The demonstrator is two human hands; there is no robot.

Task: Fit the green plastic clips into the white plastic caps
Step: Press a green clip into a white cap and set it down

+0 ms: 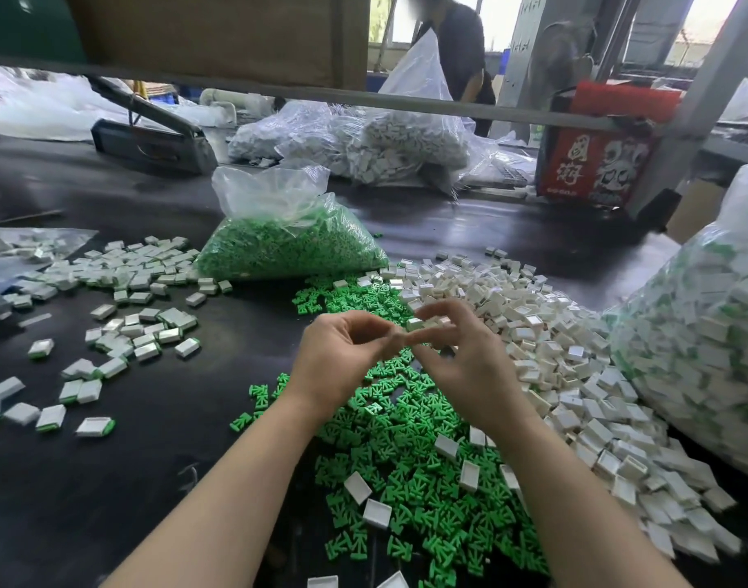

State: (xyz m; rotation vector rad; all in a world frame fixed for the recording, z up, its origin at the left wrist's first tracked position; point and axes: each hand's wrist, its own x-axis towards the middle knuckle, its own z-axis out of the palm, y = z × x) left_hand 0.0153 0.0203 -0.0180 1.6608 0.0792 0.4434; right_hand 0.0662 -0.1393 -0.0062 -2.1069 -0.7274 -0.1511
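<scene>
Head view: right hand [461,358] pinches a white cap [415,323]; left hand [342,354] curled, contents unclear; red box [597,167] reads "国潮".

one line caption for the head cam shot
Both hands, left hand and right hand, hold a white cap above green clips.

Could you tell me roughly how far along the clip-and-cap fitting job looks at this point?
Done: assembled caps with green edges lie scattered at the left, and a bag of finished pieces stands at the right. In hand: the right hand pinches a white cap while the left hand meets it. Left: a loose green clip pile, a full bag of clips and a white cap heap. Much remains.
</scene>
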